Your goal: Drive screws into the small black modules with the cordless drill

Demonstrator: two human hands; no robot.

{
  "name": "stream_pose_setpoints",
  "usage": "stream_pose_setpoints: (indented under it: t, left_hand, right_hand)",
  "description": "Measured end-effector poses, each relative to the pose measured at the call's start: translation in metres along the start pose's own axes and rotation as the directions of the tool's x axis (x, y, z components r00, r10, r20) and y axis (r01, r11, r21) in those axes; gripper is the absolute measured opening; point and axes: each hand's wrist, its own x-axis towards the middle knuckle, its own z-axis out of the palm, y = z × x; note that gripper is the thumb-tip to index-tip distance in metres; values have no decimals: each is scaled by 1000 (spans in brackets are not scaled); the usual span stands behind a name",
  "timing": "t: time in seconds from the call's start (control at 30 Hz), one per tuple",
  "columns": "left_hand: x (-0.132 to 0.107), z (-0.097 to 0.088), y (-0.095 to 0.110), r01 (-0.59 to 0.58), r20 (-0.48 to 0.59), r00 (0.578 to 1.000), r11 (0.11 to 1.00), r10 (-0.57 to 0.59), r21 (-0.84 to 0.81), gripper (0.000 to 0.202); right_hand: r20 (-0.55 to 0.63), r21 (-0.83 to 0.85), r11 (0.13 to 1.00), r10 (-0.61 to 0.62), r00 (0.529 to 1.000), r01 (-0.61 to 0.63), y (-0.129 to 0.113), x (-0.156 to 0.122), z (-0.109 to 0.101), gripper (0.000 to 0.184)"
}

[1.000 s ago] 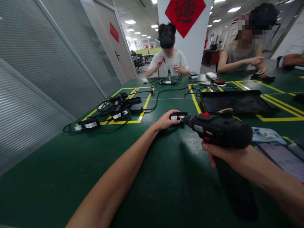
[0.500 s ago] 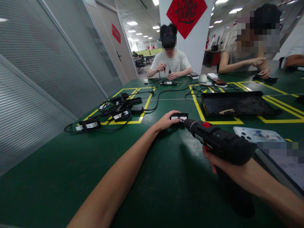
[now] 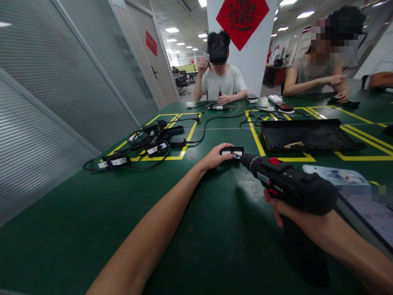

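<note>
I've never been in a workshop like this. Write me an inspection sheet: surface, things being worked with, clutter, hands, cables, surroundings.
Surface: green tabletop, marked with yellow tape.
Things in hand: black-and-red power drill, its front end at a small black-and-white part; contact can't be told.
Clutter: pile of black devices on the left; black tray holding a small piece; light-blue phone on the right.
Hands: left holds the part; right grips the drill.
Cables: black cable running from the pile across the table.
Surroundings: co-worker in a white shirt opposite, another in grey; red diamond sign on a pillar.
</note>
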Motion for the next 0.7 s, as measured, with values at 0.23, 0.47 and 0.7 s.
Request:
stream_pose_setpoints:
  t: [0.23,0.47,0.7]
  left_hand:
    - [1,0,-2,-19,12,1000,1000,20,-9,51]
    - [0,0,-1,-9,9,1000,1000,9,2,50]
    - [0,-1,-2,2,12,1000,1000,-2,-9,52]
  right_hand:
    - [1,-41,999,-19,1000,19,-3,0,-1,33]
    - [-6,-25,999,-38,999,38,-5,-3,-1,36]
    - [-19,-50,999,-20,1000,19,-4,0,0,35]
